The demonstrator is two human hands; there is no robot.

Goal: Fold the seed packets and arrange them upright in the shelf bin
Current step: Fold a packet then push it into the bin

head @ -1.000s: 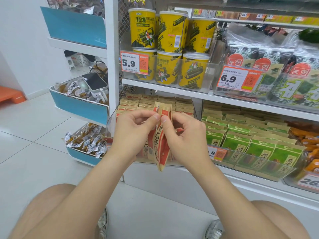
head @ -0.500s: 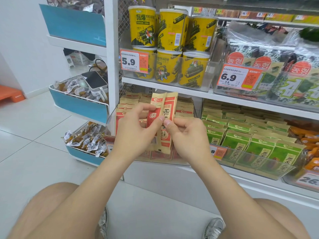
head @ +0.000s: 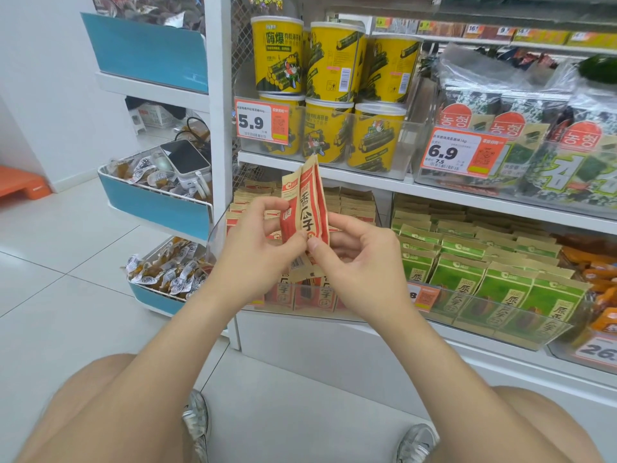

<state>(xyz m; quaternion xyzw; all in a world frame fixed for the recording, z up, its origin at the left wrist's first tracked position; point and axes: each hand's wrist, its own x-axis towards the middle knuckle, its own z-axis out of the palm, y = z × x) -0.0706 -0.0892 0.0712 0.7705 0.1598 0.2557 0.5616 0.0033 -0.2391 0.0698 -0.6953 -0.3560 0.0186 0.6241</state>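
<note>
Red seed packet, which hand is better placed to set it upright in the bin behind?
Probably left. The left hand grips the red seed packet around its middle, thumb in front; the right hand only pinches its lower part. The bin lies directly behind both.

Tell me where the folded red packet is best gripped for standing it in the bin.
Probably its upper half, pinched across the flat faces from above. The red packet stands upright, and the left hand and right hand pinch its lower half, which must enter the clear bin first; a top grip frees that end.
</note>
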